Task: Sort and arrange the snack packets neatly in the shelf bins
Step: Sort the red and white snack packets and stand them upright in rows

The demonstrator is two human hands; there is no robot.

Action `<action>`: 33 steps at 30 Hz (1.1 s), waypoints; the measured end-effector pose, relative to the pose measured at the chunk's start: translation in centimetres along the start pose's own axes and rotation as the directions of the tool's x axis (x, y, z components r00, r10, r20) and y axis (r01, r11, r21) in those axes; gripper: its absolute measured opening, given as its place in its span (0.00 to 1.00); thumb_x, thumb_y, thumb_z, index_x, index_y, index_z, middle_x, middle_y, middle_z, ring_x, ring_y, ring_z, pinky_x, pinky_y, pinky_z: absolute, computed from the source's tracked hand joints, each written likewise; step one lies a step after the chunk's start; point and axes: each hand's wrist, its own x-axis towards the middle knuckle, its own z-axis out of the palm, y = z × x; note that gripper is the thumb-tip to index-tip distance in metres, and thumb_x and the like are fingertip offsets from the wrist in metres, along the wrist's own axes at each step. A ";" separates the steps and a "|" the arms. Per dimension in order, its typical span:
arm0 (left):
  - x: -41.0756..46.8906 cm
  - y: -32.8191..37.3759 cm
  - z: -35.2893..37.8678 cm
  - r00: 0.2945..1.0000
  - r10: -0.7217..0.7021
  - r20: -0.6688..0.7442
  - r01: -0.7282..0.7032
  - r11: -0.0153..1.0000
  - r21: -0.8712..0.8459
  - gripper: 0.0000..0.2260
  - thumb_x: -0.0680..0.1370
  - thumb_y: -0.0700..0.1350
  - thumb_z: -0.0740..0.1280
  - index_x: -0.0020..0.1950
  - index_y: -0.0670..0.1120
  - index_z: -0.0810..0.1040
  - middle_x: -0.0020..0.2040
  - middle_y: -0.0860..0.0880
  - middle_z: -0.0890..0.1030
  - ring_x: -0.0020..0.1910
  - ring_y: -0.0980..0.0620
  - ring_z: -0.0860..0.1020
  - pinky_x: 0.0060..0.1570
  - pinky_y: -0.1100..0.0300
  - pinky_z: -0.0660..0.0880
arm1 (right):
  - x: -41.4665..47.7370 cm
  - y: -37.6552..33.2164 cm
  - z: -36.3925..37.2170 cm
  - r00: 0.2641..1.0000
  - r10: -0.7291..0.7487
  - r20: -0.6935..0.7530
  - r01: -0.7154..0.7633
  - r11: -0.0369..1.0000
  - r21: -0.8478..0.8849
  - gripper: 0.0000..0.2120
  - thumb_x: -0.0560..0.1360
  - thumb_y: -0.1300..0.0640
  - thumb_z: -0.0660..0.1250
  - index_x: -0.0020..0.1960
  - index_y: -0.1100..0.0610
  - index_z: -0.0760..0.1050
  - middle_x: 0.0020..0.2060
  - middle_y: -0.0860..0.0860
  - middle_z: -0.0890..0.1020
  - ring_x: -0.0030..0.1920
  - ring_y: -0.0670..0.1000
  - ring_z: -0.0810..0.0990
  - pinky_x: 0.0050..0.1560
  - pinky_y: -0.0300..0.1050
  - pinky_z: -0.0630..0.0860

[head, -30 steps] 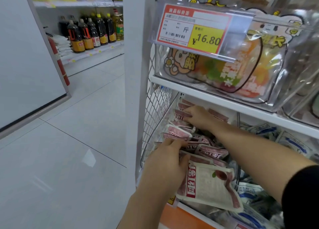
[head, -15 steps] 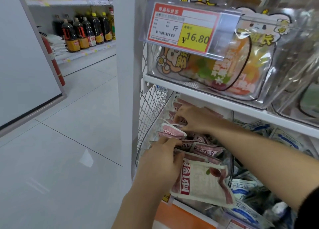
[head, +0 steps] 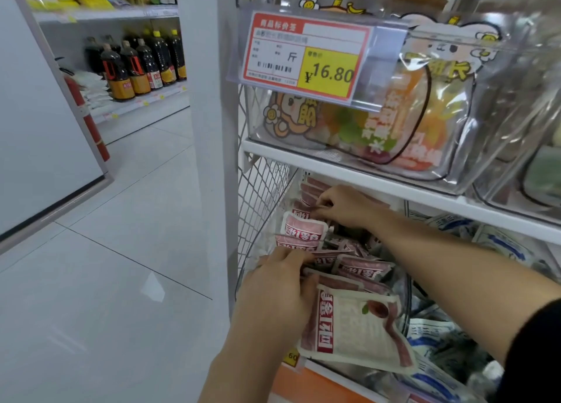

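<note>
**Two hands in a crowded bin**

Pink snack packets (head: pixel 305 229) crowd the bin (head: pixel 405 293), right up against the wire mesh (head: pixel 261 190). The right hand (head: pixel 346 205) pinches packet edges at the back, close under the upper shelf (head: pixel 364 175). The left hand (head: pixel 279 296) curls its fingers (head: pixel 291 258) over the front packets. A large packet (head: pixel 358 332) overhangs the front rim.

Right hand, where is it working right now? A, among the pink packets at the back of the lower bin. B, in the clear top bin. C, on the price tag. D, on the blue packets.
A: the right hand pinches pink packets far back in the lower bin.
</note>
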 end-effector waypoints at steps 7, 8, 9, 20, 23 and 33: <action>0.0 0.1 0.0 1.000 0.001 0.012 -0.001 1.000 -0.016 0.13 0.79 0.52 0.59 0.63 0.58 0.71 0.60 0.59 0.71 0.58 0.58 0.70 0.59 0.58 0.71 | -3.6 -0.8 -1.5 0.993 -0.066 -0.099 0.083 0.980 0.180 0.16 0.77 0.57 0.65 0.64 0.59 0.72 0.55 0.50 0.75 0.56 0.46 0.73 0.38 0.21 0.64; 0.0 0.1 0.0 1.000 0.004 0.017 -0.004 1.000 -0.014 0.12 0.79 0.52 0.59 0.63 0.58 0.72 0.60 0.59 0.71 0.58 0.58 0.70 0.58 0.58 0.71 | -4.5 -0.9 -1.9 0.991 -0.054 -0.124 0.078 0.977 0.200 0.14 0.77 0.59 0.65 0.61 0.61 0.73 0.52 0.52 0.77 0.52 0.46 0.75 0.37 0.19 0.64; 0.0 0.1 0.0 1.000 0.009 0.020 -0.008 1.000 -0.014 0.12 0.79 0.52 0.59 0.62 0.58 0.72 0.60 0.60 0.71 0.58 0.58 0.70 0.58 0.58 0.71 | -5.3 -0.8 -2.3 0.991 -0.056 -0.121 0.078 0.979 0.190 0.12 0.77 0.60 0.64 0.58 0.62 0.75 0.51 0.55 0.78 0.47 0.45 0.76 0.37 0.19 0.65; 0.1 0.8 0.4 0.998 0.060 0.033 -0.060 0.998 -0.010 0.13 0.79 0.50 0.61 0.63 0.57 0.72 0.58 0.58 0.72 0.56 0.58 0.71 0.55 0.60 0.71 | -8.6 2.2 -3.3 0.956 0.128 -0.264 -0.202 0.939 -0.278 0.13 0.79 0.61 0.59 0.61 0.62 0.73 0.60 0.56 0.76 0.59 0.54 0.74 0.48 0.38 0.63; 0.2 1.0 0.8 0.997 0.066 0.050 -0.067 0.998 0.006 0.13 0.79 0.50 0.60 0.64 0.57 0.71 0.60 0.58 0.71 0.56 0.58 0.70 0.55 0.61 0.71 | -8.0 2.3 -3.4 0.973 0.150 -0.174 -0.191 0.949 -0.251 0.14 0.78 0.56 0.61 0.57 0.63 0.77 0.55 0.58 0.80 0.54 0.55 0.78 0.50 0.42 0.70; 0.2 0.9 1.1 0.997 0.072 0.017 -0.072 0.997 -0.005 0.14 0.79 0.51 0.60 0.65 0.58 0.70 0.62 0.58 0.71 0.57 0.58 0.70 0.56 0.61 0.71 | -8.7 3.2 -2.1 0.940 0.186 -0.285 -0.256 0.939 -0.228 0.05 0.74 0.59 0.63 0.44 0.55 0.78 0.44 0.50 0.81 0.41 0.47 0.77 0.30 0.34 0.64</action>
